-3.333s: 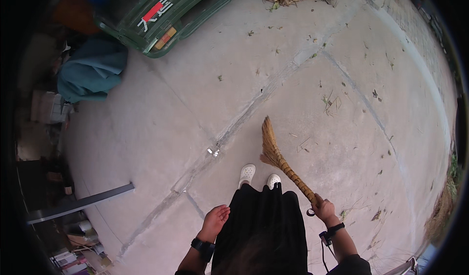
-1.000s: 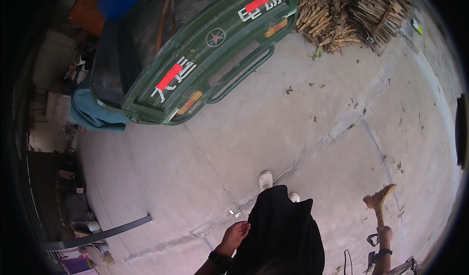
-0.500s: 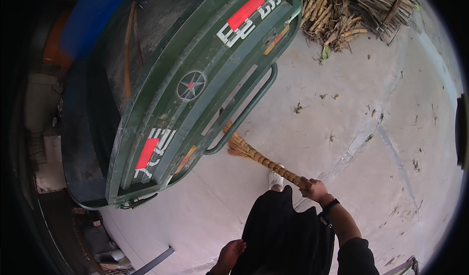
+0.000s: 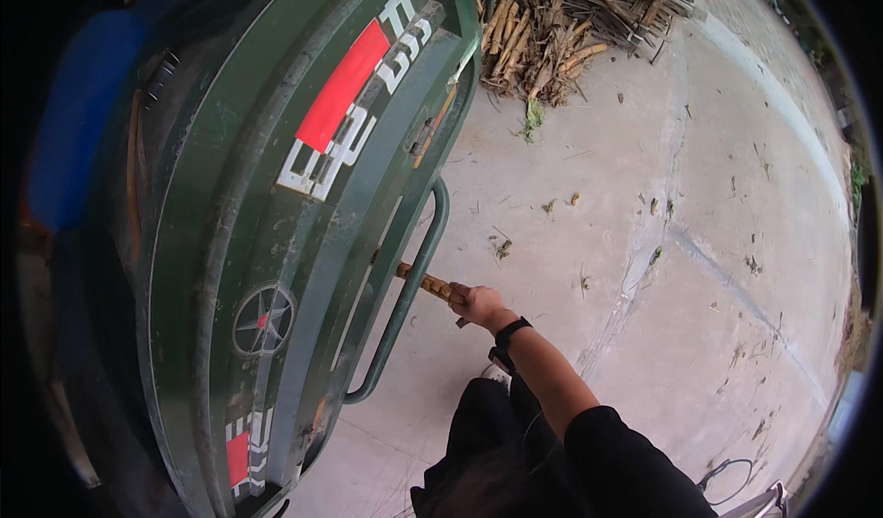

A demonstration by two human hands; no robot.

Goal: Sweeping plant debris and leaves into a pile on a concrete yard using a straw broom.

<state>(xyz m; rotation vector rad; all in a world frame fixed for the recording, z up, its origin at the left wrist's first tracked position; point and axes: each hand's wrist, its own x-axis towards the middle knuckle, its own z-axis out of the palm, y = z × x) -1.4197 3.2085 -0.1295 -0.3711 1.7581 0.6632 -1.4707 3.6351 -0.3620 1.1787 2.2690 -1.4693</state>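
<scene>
My right hand (image 4: pixel 480 306) is closed round the wrapped handle of a straw broom (image 4: pixel 430 283), with my arm stretched forward and a dark band on the wrist. The broom's far part passes beneath the curved metal bar (image 4: pixel 440 219) at the back of a green vehicle, and its bristles are hidden there. Large and close on the left stands the vehicle's green tailgate (image 4: pixel 313 251), with red patches, white characters and a round star emblem. My left hand is out of the picture.
Dry stalks (image 4: pixel 543 44) lie heaped at the far side, beside stacked sticks (image 4: pixel 635 3). Leaf scraps (image 4: pixel 501 247) are scattered over the concrete floor (image 4: pixel 552 168). A blue object (image 4: pixel 83 122) shows at the far left. A thin cable loop (image 4: pixel 727 481) lies at the lower right.
My right hand has pushed the broom forward and left, and its bristles have gone under the vehicle's rear. My left hand has left the picture. The view has moved closer to the tailgate.
</scene>
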